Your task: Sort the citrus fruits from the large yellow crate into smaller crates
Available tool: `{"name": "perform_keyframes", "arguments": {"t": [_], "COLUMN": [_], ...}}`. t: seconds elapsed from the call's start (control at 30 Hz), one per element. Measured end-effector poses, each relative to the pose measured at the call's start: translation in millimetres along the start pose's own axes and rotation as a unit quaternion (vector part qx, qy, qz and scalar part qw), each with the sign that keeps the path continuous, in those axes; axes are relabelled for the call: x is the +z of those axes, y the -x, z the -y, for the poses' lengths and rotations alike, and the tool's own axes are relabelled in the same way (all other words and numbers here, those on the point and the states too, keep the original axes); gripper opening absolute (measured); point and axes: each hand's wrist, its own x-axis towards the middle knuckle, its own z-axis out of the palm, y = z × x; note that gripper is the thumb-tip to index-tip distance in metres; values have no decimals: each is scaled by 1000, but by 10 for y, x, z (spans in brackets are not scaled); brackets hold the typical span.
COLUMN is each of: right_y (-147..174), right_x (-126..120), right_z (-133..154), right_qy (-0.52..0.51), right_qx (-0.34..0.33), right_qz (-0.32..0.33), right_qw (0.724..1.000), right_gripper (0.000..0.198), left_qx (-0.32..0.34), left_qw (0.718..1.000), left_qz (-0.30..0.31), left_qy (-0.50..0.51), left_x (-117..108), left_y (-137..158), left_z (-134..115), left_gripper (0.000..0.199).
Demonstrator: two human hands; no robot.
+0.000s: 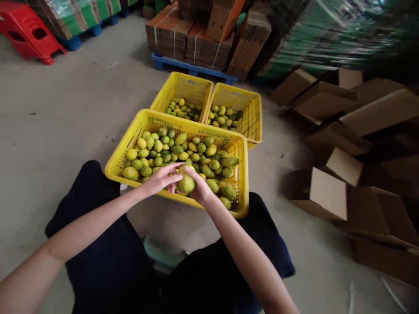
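Note:
A yellow-green lemon point(186, 180) is held above the near rim of a large yellow crate point(176, 120). My right hand point(200, 188) grips its right side, with the thumb over the top. From the left, my left hand point(163, 178) closes its fingers round the same fruit; its fingertips are partly hidden behind it. Beneath and beyond both hands, the crate holds many loose lemons point(158, 146), from green to yellow, some with brownish marks.
Behind stand two smaller yellow crates, left point(183, 83) and right point(252, 100), each with some lemons. Open cardboard boxes point(327, 192) crowd the right. Flattened cartons point(173, 39) lie on a blue pallet point(193, 67). A red stool point(29, 30) is at far left.

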Motion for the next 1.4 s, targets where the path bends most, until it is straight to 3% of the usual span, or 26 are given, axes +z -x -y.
{"name": "perform_keyframes", "arguments": {"t": [0.1, 0.17, 0.23, 0.33, 0.53, 0.73, 0.87, 1.13, 1.3, 1.4], "right_y": [53, 103, 156, 218, 225, 142, 105, 131, 137, 123], "right_x": [19, 32, 46, 61, 79, 38, -67, -96, -44, -92], "right_z": [90, 183, 267, 331, 237, 179, 272, 368, 310, 264], "right_qy": [-111, -129, -122, -98, -88, -188, -229, -101, -20, 53], "right_qx": [41, 20, -2, -16, -13, -30, -35, -75, -106, -132], "right_qz": [37, 48, 55, 63, 35, -26, -66, -58, -96, -104], "right_qw": [992, 990, 991, 993, 995, 981, 970, 990, 990, 984], "right_gripper": [48, 55, 61, 65, 62, 49, 40, 30, 39, 45], "left_qx": [79, 104, 69, 9, 87, 149, 140, 99, 31, 60], "left_qw": [993, 980, 979, 991, 984, 969, 977, 984, 989, 992], "left_qz": [-77, -130, -110, -31, -21, -104, -138, -138, -112, -99], "left_qy": [-28, -104, -156, -133, -154, -168, -81, 42, 92, 56], "left_x": [-39, -69, -84, -80, -70, -28, -21, -41, -59, -79], "left_y": [-23, -40, -52, -54, -48, -57, -68, -136, -106, -79], "left_z": [-46, -73, -87, -84, -95, -75, -56, -32, -55, -91], "left_gripper": [64, 68, 66, 61, 58, 66, 70, 81, 64, 57]}}
